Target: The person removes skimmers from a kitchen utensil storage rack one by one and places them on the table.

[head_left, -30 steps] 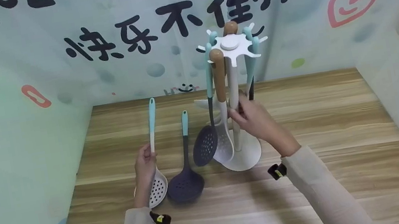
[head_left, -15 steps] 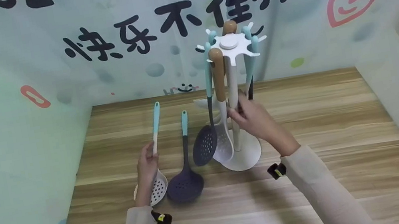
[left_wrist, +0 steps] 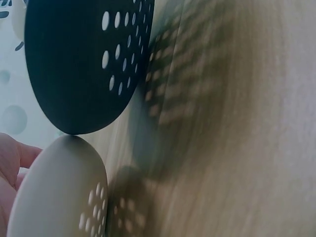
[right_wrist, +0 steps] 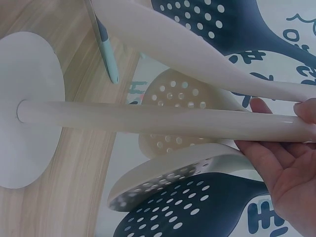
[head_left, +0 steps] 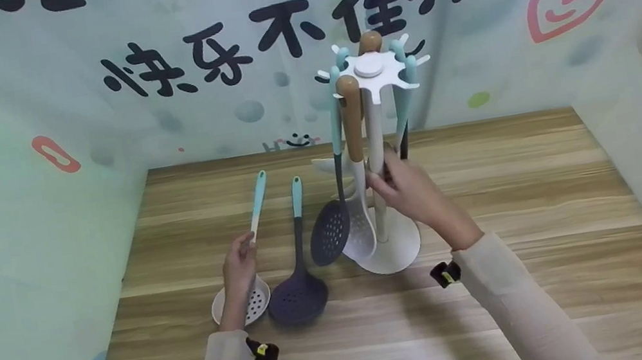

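Observation:
In the head view my left hand (head_left: 240, 268) pinches the pale shaft of a white skimmer (head_left: 257, 299) with a turquoise handle end. The skimmer's handle leans to the right, and my hand and wrist cover part of its bowl. Just right of it lies a dark slotted turner (head_left: 298, 298) with a turquoise handle; in the left wrist view the white bowl (left_wrist: 59, 192) meets the dark head's edge. My right hand (head_left: 410, 184) grips the white pole (right_wrist: 163, 118) of a utensil stand, its fingers curled around from behind in the right wrist view.
Several utensils hang from the stand's white hook top (head_left: 371, 70), among them a dark skimmer (head_left: 330, 232) and a wooden-handled white slotted spoon (head_left: 361, 232). A round white base (head_left: 395, 252) carries the pole on the wooden table (head_left: 539, 274). A printed cloth backdrop (head_left: 246, 121) stands behind.
The white skimmer's handle end has swung right and toward me, and my left hand has shifted slightly right with it. My right hand stays on the pole.

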### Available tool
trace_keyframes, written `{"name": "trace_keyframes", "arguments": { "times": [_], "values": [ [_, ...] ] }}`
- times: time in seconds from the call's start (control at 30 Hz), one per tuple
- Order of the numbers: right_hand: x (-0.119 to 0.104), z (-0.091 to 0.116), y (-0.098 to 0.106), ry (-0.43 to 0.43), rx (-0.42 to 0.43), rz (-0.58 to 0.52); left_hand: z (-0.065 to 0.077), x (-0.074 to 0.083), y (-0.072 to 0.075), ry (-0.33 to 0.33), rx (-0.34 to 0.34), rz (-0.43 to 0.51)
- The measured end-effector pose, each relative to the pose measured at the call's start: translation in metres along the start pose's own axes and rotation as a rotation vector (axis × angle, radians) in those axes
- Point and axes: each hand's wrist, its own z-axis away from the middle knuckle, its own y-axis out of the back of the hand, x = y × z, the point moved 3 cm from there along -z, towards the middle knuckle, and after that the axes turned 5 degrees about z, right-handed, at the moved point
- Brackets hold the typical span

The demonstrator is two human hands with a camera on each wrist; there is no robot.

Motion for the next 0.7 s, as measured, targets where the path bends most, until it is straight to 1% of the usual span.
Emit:
{"name": "trace_keyframes", "arguments": {
  "times": [0.07,0.13,0.23,0.47,0.7],
  "values": [
    [-0.0002,-0.0001,0.0003,0.003,0.003,0.003,-0.0005,-0.0007,-0.001,0.007,-0.002,-0.007],
    [-0.0007,0.0002,0.0007,0.012,0.006,0.005,0.0002,-0.0012,-0.0018,0.018,-0.017,0.009],
    [-0.0014,0.0003,0.0009,0.025,0.01,0.008,0.0009,-0.002,-0.0028,0.022,-0.023,0.01],
    [-0.0023,0.0001,0.0015,0.029,0.014,0.006,0.0017,-0.0002,-0.0044,-0.005,-0.008,-0.028],
    [-0.0021,0.0,0.0016,0.038,0.026,0.01,0.0032,0.0012,-0.0059,-0.061,-0.028,-0.064]
  ]
}}
